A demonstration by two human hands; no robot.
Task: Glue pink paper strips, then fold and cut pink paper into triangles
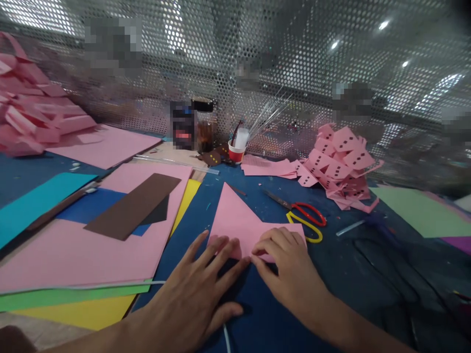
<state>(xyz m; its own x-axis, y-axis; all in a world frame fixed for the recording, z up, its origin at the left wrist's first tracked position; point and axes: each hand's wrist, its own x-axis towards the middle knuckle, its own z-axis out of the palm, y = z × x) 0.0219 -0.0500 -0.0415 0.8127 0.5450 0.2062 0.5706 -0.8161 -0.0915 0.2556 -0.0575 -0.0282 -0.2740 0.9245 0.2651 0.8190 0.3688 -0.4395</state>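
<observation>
Flatly, the left hand [196, 284] spreads on smooth, angular pink paper [237, 218]; the right hand [285, 255] pinches its edge.

Plain pink is shown on the folded paper [235, 211], seen against a deep blue tabletop [195, 211]. The scissors [309, 215] are fitted with one red and one yellow handle loop. The clustered paper shapes [344, 152] are coloured pink and marked with rows of small dark squares. Turquoise is seen on one strip [44, 201], brown on another strip [136, 206]. The cup [236, 154] is coloured red and white; the silver-grey screen [221, 63] is patterned with round holes.
</observation>
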